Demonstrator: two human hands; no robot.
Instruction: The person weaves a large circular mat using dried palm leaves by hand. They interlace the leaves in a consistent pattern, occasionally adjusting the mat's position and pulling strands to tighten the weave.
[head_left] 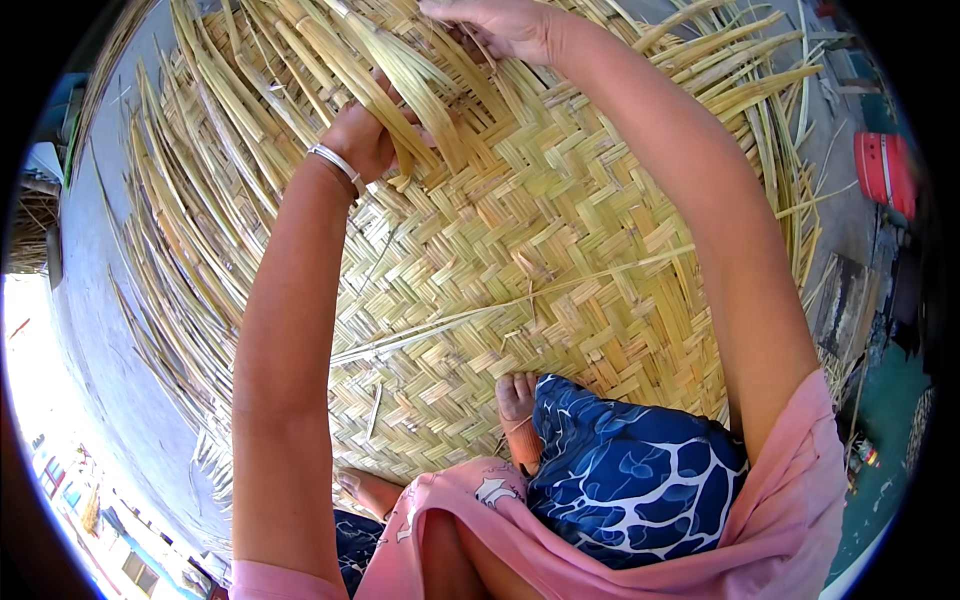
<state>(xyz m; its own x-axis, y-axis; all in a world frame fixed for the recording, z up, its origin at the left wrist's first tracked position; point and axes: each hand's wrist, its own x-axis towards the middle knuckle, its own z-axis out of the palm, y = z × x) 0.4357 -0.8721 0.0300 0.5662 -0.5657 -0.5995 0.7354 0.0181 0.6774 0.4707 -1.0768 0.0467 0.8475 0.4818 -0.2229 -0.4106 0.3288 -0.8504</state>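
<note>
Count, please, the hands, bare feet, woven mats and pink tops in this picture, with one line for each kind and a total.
Hands, the left hand and the right hand: 2
Bare feet: 2
Woven mat: 1
Pink top: 1
Total: 6

We have room to pass above the woven mat; raised plant strips cross over our left hand.

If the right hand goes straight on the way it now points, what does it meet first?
The right hand points left, so probably the pale loose strips first, though depth there is unclear.
</note>
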